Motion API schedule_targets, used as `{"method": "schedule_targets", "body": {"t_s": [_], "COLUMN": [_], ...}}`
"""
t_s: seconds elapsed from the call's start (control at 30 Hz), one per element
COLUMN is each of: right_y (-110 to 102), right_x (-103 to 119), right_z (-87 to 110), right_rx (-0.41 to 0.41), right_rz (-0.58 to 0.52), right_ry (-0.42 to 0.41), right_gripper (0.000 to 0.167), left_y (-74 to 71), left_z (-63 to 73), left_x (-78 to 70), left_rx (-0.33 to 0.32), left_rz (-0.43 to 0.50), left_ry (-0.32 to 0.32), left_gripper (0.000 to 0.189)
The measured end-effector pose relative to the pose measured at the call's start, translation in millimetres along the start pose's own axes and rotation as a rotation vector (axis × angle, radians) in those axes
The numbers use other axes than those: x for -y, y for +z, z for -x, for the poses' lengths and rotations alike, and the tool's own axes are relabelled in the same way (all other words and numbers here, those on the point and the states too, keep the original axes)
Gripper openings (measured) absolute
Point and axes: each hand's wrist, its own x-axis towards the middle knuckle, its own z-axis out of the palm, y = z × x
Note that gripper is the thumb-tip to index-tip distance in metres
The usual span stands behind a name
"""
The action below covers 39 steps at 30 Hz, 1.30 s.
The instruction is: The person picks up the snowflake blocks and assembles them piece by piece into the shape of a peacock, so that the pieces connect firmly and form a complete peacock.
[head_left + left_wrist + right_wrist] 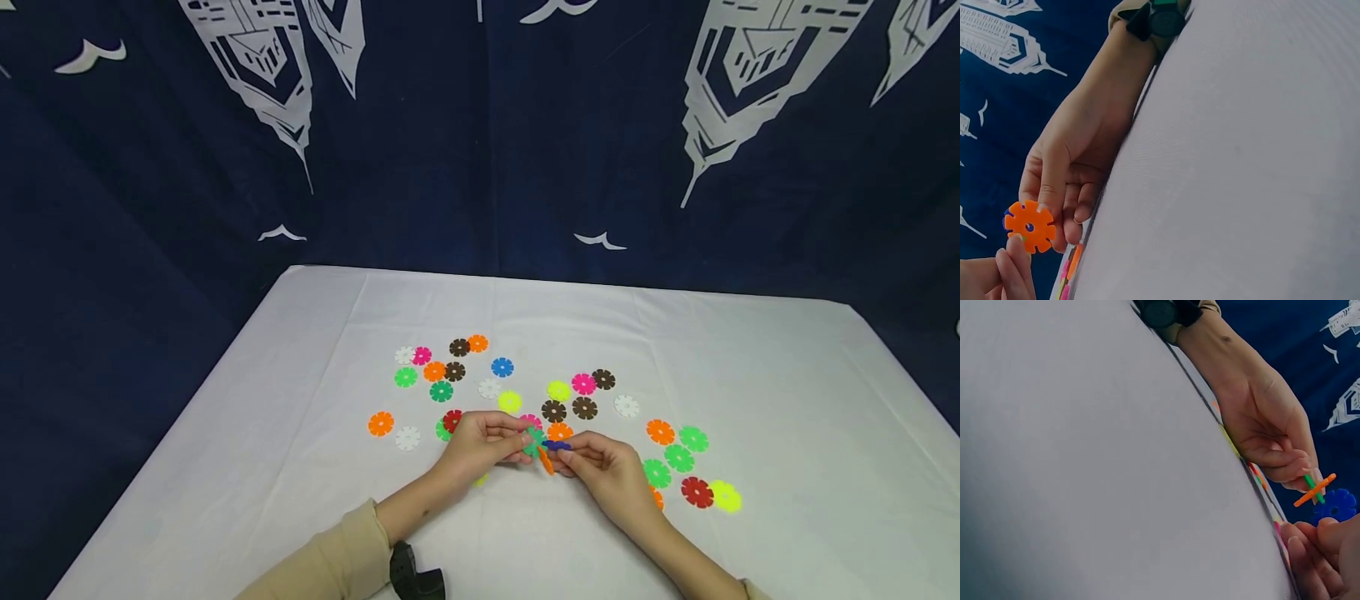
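Observation:
In the head view, my left hand [480, 442] pinches a green notched disc [534, 442] between thumb and fingertips. An orange notched disc [546, 461] stands crosswise to it, slotted into it. My right hand [611, 479] pinches a dark blue notched disc [557, 446], seen edge-on beside these two. In the left wrist view, the orange disc [1041, 228] faces the camera and mostly covers the blue one. The right wrist view shows the orange disc [1315, 490] crossing the green disc [1309, 480], next to the blue disc [1342, 501]. Whether the blue one is joined cannot be told.
Flat notched discs in many colours lie about the white-covered table [225, 467], among them a blue disc [502, 367], a red disc [697, 492] and a yellow disc [726, 497]. A black device [412, 573] is by my left wrist. A navy patterned curtain [420, 167] hangs behind.

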Motion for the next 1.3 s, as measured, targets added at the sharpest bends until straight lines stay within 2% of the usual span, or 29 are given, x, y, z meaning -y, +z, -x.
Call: {"method": "schedule_targets", "body": {"t_s": [0.3,0.37,0.53,0.7,0.83,0.9,0.97,1.1,1.13,1.2,1.3], "right_y": [15,16,15,2,-25,-45,-68,-108,-115,-124,-129], "right_x": [-4,-4,-1,7,12,15,19,25,26,27,26], "right_z": [1.9,2.1,1.5,-0.4,-5.8,-9.0,-10.4,-5.8,-4.4,-1.7,-0.6], "right_rx": [-0.108,-0.114,-0.1,-0.045,-0.058,-0.044,0.038,0.318,0.384,0.464,0.504], "right_rz": [0.221,0.218,0.161,0.171,0.257,0.357,0.487,0.701,0.721,0.742,0.74], "right_ry": [-0.158,-0.158,-0.084,-0.048,0.029,0.049,0.052,0.04,0.042,0.054,0.05], "right_gripper": [0.015,0.015,0.011,0.019,0.017,0.014,0.015,0.03,0.033,0.036,0.033], "left_y": [3.2,3.7,3.4,-0.8,-3.5,-3.9,-3.8,-4.0,-4.0,-4.3,-4.5], "left_z": [0.2,0.4,0.2,-0.9,-1.9,-2.3,-2.8,-3.6,-3.9,-4.4,-4.6], "left_x": [0.7,0.0,-0.5,0.3,1.1,1.6,1.8,2.9,3.1,3.3,3.4], "left_rx": [-0.019,-0.016,-0.028,-0.055,-0.082,-0.093,-0.104,-0.124,-0.125,-0.125,-0.118], "left_rz": [0.01,0.001,-0.003,-0.018,-0.004,0.016,0.026,0.036,0.037,0.039,0.041], "left_ry": [0.01,0.027,0.037,0.068,0.065,0.054,0.047,0.029,0.026,0.021,0.018], "left_gripper": [0.018,0.018,0.021,0.032,0.029,0.024,0.021,0.019,0.019,0.018,0.018]}}
